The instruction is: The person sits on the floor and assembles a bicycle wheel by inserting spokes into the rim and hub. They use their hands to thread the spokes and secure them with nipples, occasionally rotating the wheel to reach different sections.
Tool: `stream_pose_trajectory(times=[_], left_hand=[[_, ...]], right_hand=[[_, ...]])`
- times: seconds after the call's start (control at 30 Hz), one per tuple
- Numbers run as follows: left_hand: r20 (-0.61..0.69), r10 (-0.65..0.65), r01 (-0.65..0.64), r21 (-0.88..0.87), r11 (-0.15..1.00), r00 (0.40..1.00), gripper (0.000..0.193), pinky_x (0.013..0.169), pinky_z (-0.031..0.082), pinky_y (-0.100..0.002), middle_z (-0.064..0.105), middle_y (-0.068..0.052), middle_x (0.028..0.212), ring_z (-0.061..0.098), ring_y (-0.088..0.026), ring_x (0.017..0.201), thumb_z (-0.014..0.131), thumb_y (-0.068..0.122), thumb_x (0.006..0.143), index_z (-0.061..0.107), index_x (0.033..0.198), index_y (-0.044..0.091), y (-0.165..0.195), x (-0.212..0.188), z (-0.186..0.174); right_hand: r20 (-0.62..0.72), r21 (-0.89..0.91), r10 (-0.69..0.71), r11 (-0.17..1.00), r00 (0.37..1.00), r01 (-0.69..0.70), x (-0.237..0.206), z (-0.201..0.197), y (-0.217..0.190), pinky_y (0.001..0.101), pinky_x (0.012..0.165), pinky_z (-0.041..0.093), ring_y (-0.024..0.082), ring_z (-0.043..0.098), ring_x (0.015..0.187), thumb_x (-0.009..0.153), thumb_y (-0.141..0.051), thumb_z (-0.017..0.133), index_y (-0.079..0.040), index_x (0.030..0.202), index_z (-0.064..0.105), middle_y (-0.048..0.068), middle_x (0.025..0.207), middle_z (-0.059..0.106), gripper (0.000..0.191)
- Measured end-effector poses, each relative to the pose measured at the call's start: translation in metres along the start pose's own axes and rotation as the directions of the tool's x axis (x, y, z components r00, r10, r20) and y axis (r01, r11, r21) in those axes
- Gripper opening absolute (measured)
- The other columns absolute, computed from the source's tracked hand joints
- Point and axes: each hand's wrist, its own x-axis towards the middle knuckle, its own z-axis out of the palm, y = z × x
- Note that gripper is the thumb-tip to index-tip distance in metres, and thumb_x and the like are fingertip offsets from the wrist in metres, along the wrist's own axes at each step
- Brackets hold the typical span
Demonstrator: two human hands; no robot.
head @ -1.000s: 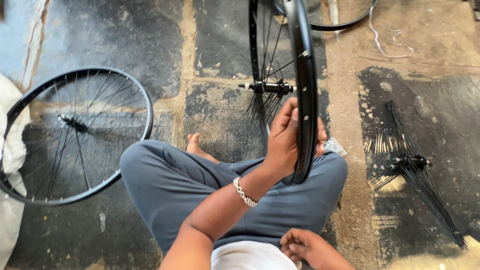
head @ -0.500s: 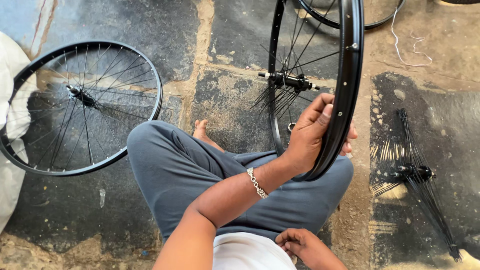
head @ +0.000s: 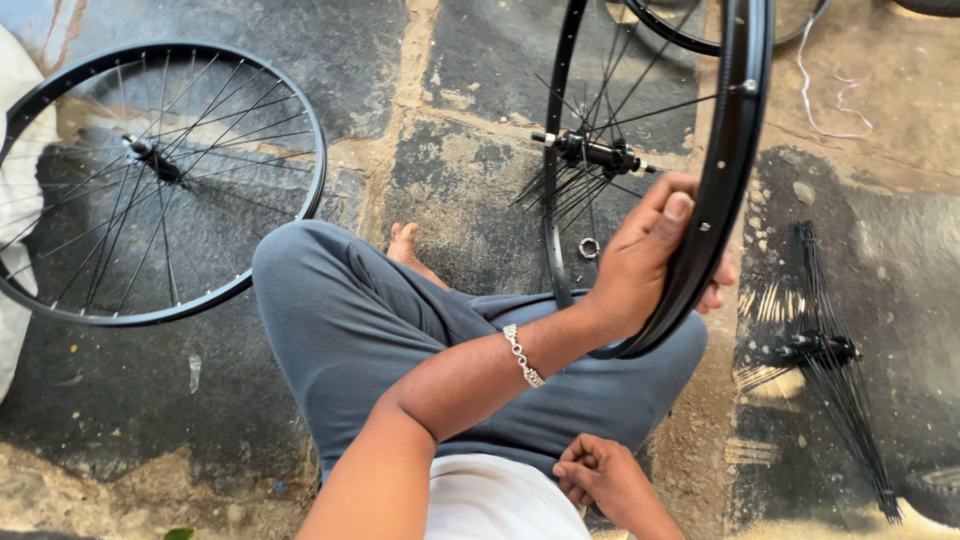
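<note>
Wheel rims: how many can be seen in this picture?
3: one flat on the floor at left, one upright in the left hand, one partly cut off at top. Others may lie outside view.

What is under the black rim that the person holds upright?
The upright rim, gripped by the left hand, rests on the lap of the grey trousers. A small metal ring lies on the stone floor below. The contact point itself is hidden.

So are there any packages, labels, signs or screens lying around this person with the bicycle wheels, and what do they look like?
No labels, signs or screens show.
White sack or bag: far left edge, partly under the flat wheel; pale, rounded, plain; only a strip is in view, so I cannot tell whether it is packaging.
</note>
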Motion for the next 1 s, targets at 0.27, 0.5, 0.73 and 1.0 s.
stream_pose_trajectory(times=[0.27,0.5,0.73,1.0], left_hand=[[0.039,0.026,-0.025,-0.004,1.000,0.999,0.035,0.058,0.055,-0.029,0.067,-0.011,0.078,0.068,-0.016,0.062,0.047,0.041,0.117,0.051,0.114,0.007,0.001,0.000,-0.006],[-0.155,-0.036,0.038,0.010,0.999,0.987,0.035,0.049,0.056,-0.031,0.068,-0.014,0.076,0.068,-0.018,0.057,0.048,0.040,0.119,0.057,0.114,0.007,-0.024,0.012,-0.022],[-0.108,0.130,-0.067,0.456,0.887,0.986,0.030,0.062,0.056,-0.031,0.067,-0.015,0.077,0.067,-0.020,0.066,0.045,0.024,0.123,0.055,0.107,0.000,-0.018,-0.001,-0.021],[0.178,0.436,-0.218,0.975,0.044,0.882,0.037,0.107,0.043,-0.042,0.058,-0.007,0.128,0.051,-0.028,0.121,0.063,0.018,0.105,0.056,0.141,0.019,0.007,-0.066,-0.035]], right_hand=[[-0.086,0.012,-0.089,0.996,0.992,0.090,-0.003,-0.010,0.003,0.0284,0.069,0.059,0.012,0.073,0.074,0.088,-0.007,0.073,0.001,0.099,0.072,0.005,0.083,0.078,0.014],[-0.302,0.137,-0.481,0.832,0.823,0.537,0.022,-0.086,0.019,0.0416,0.079,0.063,0.029,0.079,0.088,0.089,-0.003,0.065,0.007,0.110,0.071,0.021,0.091,0.080,0.023],[-0.536,0.177,-0.774,0.288,0.338,0.941,0.068,-0.128,-0.026,0.0484,0.111,0.053,0.032,0.067,0.122,0.118,-0.018,0.052,0.006,0.134,0.053,0.024,0.127,0.066,0.029],[-0.647,0.210,-0.684,0.267,0.338,0.941,0.042,-0.036,-0.087,0.0253,0.088,0.049,0.011,0.061,0.092,0.105,0.006,0.070,0.006,0.121,0.065,0.008,0.105,0.067,0.017]])
